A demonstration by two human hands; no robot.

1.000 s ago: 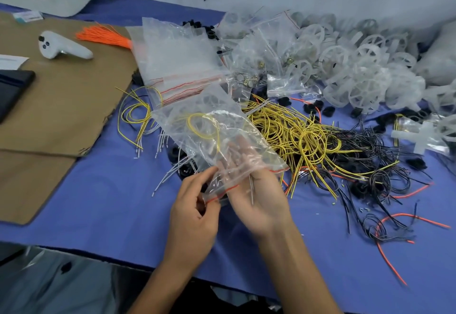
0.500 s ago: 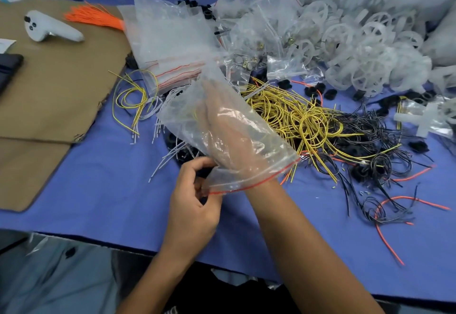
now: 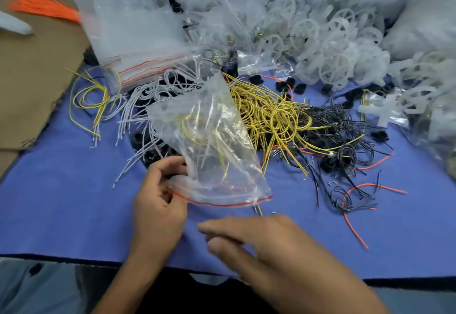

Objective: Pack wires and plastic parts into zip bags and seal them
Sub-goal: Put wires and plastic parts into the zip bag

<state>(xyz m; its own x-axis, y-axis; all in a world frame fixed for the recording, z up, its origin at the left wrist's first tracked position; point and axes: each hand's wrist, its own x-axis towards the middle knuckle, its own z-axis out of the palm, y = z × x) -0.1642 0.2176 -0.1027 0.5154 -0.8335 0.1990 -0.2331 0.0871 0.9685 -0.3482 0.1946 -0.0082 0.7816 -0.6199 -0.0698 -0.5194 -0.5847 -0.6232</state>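
We hold the bag (image 3: 209,145) by one corner of its mouth: our left hand (image 3: 158,205) pinches the film just beside the red zip (image 3: 222,203), thumb and fingers curled on it. Our right hand (image 3: 266,244) hovers nearer us than the yellow pile (image 3: 274,118), fingers loosely stretched and holding nothing, though it is blurred. The bag rises just left of the yellow pile, its closed end leaning over that pile's left edge, with a few wires (image 3: 195,128) inside. We judge it very light, limp and slick: the thin film will fold and slide, and the springy wire ends could push out of the mouth. The zip looks the stiffest part, so we would grip it at both ends and press along it.
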